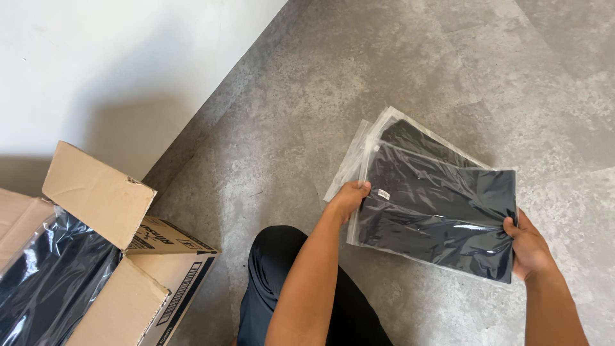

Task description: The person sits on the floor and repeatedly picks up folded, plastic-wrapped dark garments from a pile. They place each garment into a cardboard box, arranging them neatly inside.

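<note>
Right now I have a small stack of clear plastic packets [442,211], each with a dark folded garment inside, held up between both my hands over the grey floor [397,77]. My left hand [349,198] pinches the near left edge of the top packet, thumb on top by the sealed strip, and my right hand [528,247] grips the lower right corner, fingers curled under and thumb pressing the film from above. At least two more packets [384,131] fan out behind the top one, their upper corners sticking out at a slight angle, so the stack is not squared. My knee in dark trousers [275,269] shows just below my left forearm. Well off to the left, against the white wall [96,64], stands an open cardboard box [128,282] with its flaps raised, and inside it I can see more dark goods wrapped in shiny plastic [51,269]. I judge that I am in the middle of gathering and evening up the packets, not yet setting them down. The film is slick, so the layers could slide apart; the next move, I think, calls for keeping both pinches firm and nudging the skewed back packets into line with the front one before shifting the stack anywhere.
</note>
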